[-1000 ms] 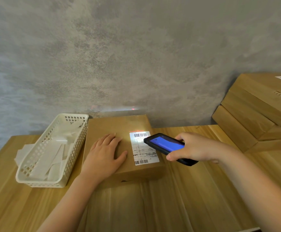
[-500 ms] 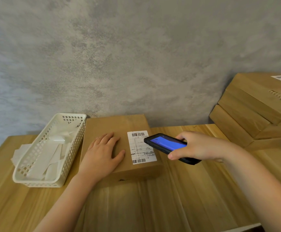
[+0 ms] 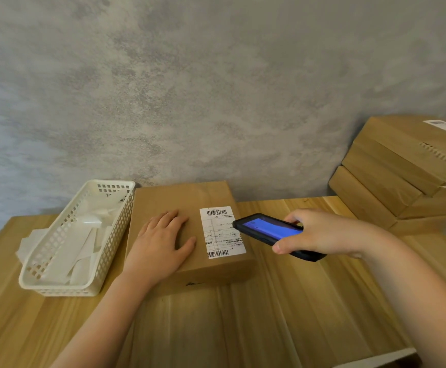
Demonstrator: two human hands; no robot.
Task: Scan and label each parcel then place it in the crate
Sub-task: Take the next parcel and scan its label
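On the wooden table [image 3: 283, 314], left hand [image 3: 160, 245] lies flat on the parcel [image 3: 187, 197]; right hand [image 3: 320, 232] grips the scanner [image 3: 267, 228].

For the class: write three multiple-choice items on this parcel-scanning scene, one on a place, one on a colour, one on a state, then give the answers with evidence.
1. Where does the white basket stand?
A. on the stacked boxes
B. left of the parcel
C. on the parcel

2. What colour is the scanner screen?
A. blue
B. red
C. green

3. What is the left hand doing?
A. lifting the basket
B. peeling the label
C. lying flat on the parcel

Answers:
B, the basket sits beside the parcel on its left.
A, the lit screen shows blue.
C, its palm is spread on the box top, beside the label; the right hand holds the scanner.
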